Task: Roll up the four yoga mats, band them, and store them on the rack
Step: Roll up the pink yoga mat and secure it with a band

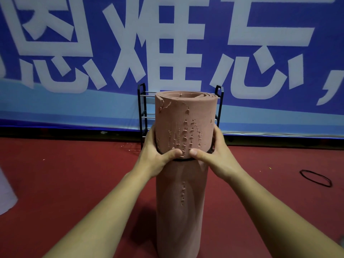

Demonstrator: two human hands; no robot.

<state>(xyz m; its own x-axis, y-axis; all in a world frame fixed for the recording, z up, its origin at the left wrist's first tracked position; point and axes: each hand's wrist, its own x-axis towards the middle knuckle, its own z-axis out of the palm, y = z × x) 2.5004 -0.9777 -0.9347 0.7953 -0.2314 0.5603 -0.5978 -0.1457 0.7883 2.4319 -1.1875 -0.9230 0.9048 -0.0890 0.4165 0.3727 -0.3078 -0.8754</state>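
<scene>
A rolled pink yoga mat stands upright on the red floor in front of me, its surface torn and pitted near the top. A black band circles it about a third of the way down. My left hand and my right hand clasp the roll from both sides at the band, thumbs pressed on the front. Behind the mat stands a black rack with silver rails, mostly hidden by the roll.
A second black band lies on the floor at the right. A pale object shows at the left edge. A blue banner with large white characters covers the wall behind the rack.
</scene>
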